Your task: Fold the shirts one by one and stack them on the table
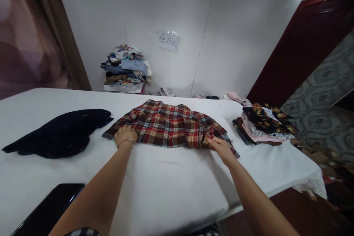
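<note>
On white table [166, 177] | plaid shirt [168, 123] between hands | left hand [125, 134], right hand [221, 147] gripping its ends

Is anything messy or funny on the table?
Nothing is spilled or torn. The dark garment lies crumpled and unfolded left of the plaid shirt, and the pile on the right is untidy.

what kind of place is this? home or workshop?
Likely a clothes-folding or sorting workroom, not clearly a home. Both hands, left hand and right hand, rest on a plaid shirt on a white-covered table, with a folded stack beside it and a garment pile against the wall.
</note>
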Demonstrator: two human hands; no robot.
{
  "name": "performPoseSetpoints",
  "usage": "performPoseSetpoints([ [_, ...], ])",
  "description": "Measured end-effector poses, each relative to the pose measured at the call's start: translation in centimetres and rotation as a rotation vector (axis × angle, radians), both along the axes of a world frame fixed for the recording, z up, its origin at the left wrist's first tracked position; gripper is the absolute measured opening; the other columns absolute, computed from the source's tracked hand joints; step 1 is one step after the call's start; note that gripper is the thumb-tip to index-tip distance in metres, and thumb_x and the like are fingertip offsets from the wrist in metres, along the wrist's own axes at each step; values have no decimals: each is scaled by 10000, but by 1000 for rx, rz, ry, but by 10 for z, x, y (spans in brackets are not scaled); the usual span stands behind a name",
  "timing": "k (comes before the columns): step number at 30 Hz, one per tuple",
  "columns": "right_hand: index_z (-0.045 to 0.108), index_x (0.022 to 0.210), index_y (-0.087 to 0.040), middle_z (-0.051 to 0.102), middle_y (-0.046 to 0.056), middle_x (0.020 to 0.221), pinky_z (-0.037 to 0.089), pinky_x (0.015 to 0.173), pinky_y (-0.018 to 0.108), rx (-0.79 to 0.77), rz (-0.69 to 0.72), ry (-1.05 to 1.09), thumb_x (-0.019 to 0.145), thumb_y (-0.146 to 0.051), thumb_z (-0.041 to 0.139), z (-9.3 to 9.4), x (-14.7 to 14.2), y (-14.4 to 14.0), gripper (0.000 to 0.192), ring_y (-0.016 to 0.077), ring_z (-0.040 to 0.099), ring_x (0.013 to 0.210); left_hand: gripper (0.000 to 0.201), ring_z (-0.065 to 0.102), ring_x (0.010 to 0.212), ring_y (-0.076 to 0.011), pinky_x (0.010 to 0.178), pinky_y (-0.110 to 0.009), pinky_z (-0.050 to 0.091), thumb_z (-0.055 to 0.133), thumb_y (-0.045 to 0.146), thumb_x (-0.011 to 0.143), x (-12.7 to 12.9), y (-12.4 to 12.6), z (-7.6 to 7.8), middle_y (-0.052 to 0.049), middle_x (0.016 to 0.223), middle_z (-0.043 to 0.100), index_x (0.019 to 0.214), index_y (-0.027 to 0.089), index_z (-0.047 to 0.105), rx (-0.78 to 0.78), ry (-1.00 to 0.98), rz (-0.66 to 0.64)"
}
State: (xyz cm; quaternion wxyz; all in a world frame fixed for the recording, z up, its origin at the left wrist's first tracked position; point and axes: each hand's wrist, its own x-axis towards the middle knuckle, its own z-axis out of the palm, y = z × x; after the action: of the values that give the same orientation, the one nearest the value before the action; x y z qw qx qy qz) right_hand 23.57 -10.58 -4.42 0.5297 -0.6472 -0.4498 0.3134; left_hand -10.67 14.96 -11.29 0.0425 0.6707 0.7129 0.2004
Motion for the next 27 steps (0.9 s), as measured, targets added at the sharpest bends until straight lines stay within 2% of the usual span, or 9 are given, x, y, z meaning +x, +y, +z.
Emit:
performPoseSetpoints([
  [3, 656, 896, -240, 708, 51, 971, 547, 788, 376, 100, 32, 252, 771, -559, 599, 19, 9, -5, 347, 244, 656, 930, 413, 447, 1231, -274, 984, -444, 349, 321, 255, 888, 0, 2, -3, -140, 1336, 542, 1160, 165, 619, 9, -11, -6],
  [5, 633, 1004, -244, 701, 58, 1052, 549, 810, 383, 119, 21, 402, 790, -522, 580, 29, 14, -3, 355, 240, 653, 977, 414, 442, 1235, -269, 994, -444, 339, 320, 248, 889, 0, 2, -4, -147, 1335, 540, 1167, 161, 615, 8, -9, -6],
  [10, 651, 951, -173, 711, 94, 942, 557, 775, 389, -19, 68, 438, 775, -408, 618, 54, 32, 34, 296, 270, 667, 932, 409, 418, 1257, -261, 1017, -417, 318, 309, 248, 897, 1, -4, -2, -134, 1353, 520, 1139, 157, 626, 11, 27, -8],
  [12, 645, 899, -184, 701, 86, 889, 556, 738, 376, 92, 7, 431, 816, -430, 566, 67, 43, 61, 271, 263, 662, 937, 404, 417, 1257, -268, 1015, -419, 318, 315, 251, 898, 1, -8, 0, -120, 1359, 521, 1136, 163, 630, 15, 37, -4],
  [15, 608, 934, -227, 683, 91, 987, 546, 778, 380, 341, -84, 523, 879, -503, 439, 73, 56, 99, 328, 222, 640, 1010, 411, 412, 1269, -259, 1019, -407, 317, 318, 248, 903, 1, -12, 1, -112, 1382, 506, 1165, 167, 625, -9, 37, 5],
  [17, 590, 972, -224, 681, 113, 1028, 547, 785, 405, 295, -80, 557, 840, -510, 505, 61, 55, 110, 327, 225, 654, 978, 411, 404, 1281, -254, 1022, -400, 316, 332, 241, 900, 0, -14, 1, -112, 1390, 499, 1183, 178, 622, -13, 39, 5],
  [20, 598, 1024, -201, 703, 114, 1001, 545, 764, 411, 90, -66, 406, 710, -427, 682, 25, 49, 96, 396, 244, 676, 885, 391, 438, 1251, -269, 987, -413, 347, 367, 230, 883, -3, -10, 6, -121, 1344, 537, 1161, 190, 639, -18, 41, -3],
  [24, 668, 979, -197, 713, 96, 1005, 510, 818, 422, -39, -239, -200, 656, -474, 664, -24, 69, 35, 426, 272, 647, 922, 347, 516, 1150, -303, 910, -447, 395, 420, 292, 861, -16, 4, 23, -140, 1244, 599, 1077, 180, 668, -60, 63, 31],
  [27, 676, 1037, -203, 696, 103, 1091, 478, 851, 410, -116, -295, -601, 698, -544, 568, -47, 101, -14, 494, 291, 627, 974, 378, 512, 1159, -316, 912, -456, 391, 455, 368, 850, -28, 16, 32, -161, 1230, 606, 1095, 159, 655, -80, 114, 89],
])
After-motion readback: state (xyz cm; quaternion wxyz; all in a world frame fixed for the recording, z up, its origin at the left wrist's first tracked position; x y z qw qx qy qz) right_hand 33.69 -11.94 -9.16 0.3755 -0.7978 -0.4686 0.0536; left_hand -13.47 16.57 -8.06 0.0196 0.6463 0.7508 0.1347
